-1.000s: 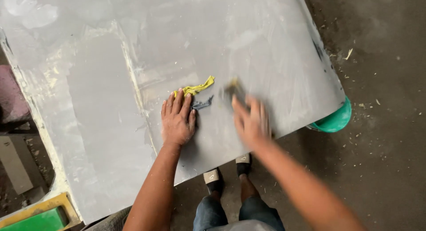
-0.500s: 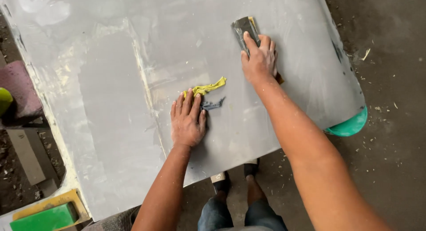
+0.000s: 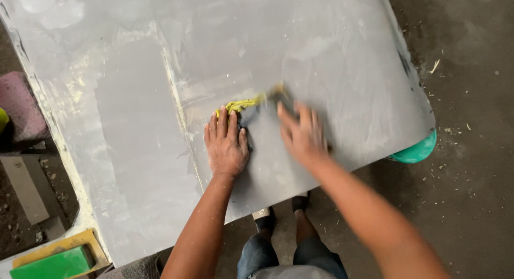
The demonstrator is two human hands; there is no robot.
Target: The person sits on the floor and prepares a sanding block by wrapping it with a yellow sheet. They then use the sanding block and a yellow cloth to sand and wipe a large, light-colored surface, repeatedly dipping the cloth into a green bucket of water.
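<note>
Left hand (image 3: 226,145) lies flat, fingers spread, on the smooth grey panel (image 3: 134,150) at centre frame, fingertips on yellow putty (image 3: 239,104); blurred right hand (image 3: 303,134) presses a scraper (image 3: 276,93); grip unclear.

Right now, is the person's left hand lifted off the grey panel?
No, the left hand lies flat, palm down, on the grey panel.

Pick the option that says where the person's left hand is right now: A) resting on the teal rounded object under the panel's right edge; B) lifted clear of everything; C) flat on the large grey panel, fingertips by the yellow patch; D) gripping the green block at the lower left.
C: the left hand lies palm-down on the large grey panel, its fingertips touching the yellow patch.
</note>
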